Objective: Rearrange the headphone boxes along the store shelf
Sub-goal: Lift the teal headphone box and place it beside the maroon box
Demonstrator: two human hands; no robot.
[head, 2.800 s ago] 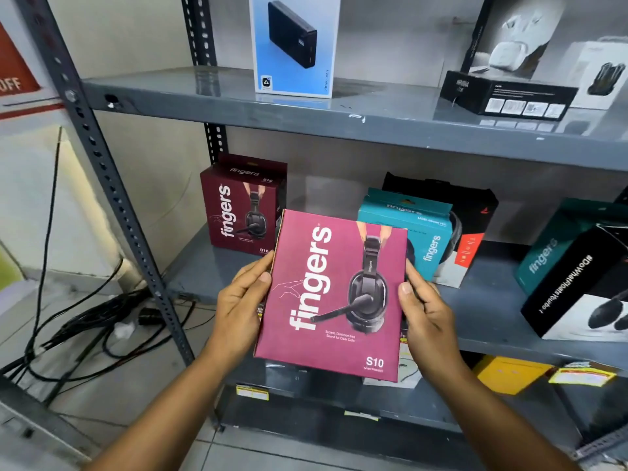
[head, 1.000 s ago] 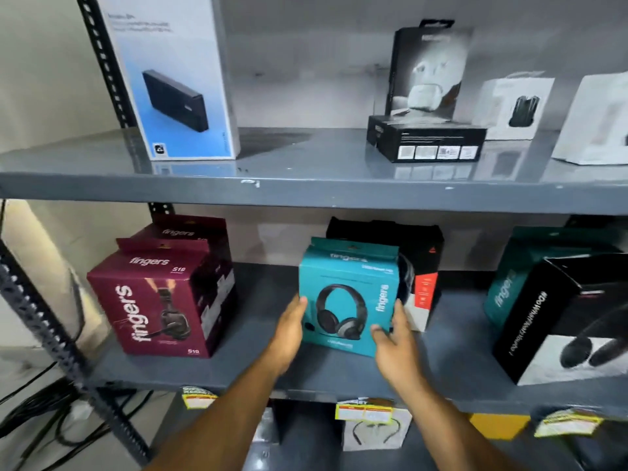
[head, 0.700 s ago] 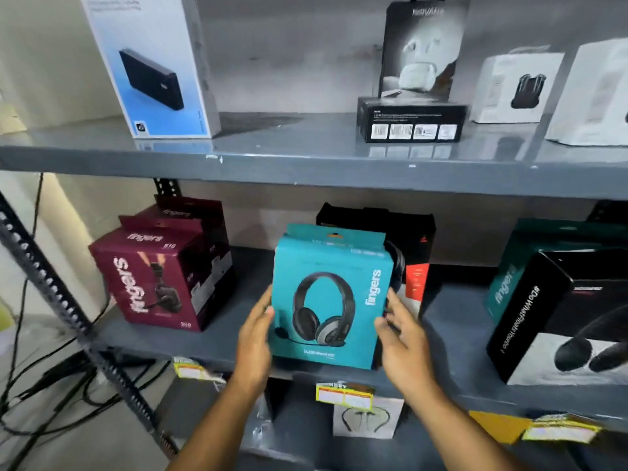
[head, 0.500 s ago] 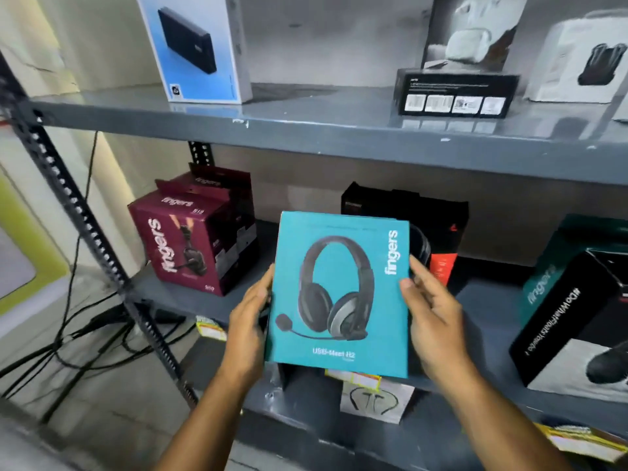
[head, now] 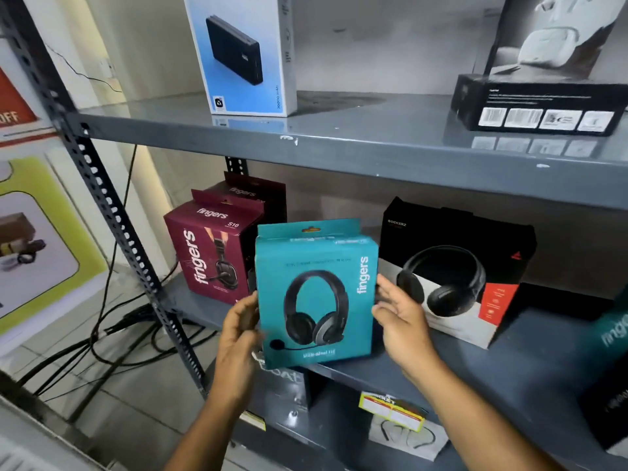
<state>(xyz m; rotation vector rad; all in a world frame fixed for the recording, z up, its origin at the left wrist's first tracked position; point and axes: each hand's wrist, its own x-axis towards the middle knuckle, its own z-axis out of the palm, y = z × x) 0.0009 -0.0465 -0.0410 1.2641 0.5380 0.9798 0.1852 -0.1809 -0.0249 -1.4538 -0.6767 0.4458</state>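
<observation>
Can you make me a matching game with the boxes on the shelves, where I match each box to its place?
Things:
1. teal box
2. maroon box
3. black headphone box
4. blue and white box

Places:
A. upper shelf
B. between both hands
C. far left of the middle shelf
D. right of the teal box, middle shelf

Pairs: 1-B, 2-C, 3-D, 4-A

rear maroon box [head: 261, 195] mostly hidden, teal box [head: 615, 331] cropped
</observation>
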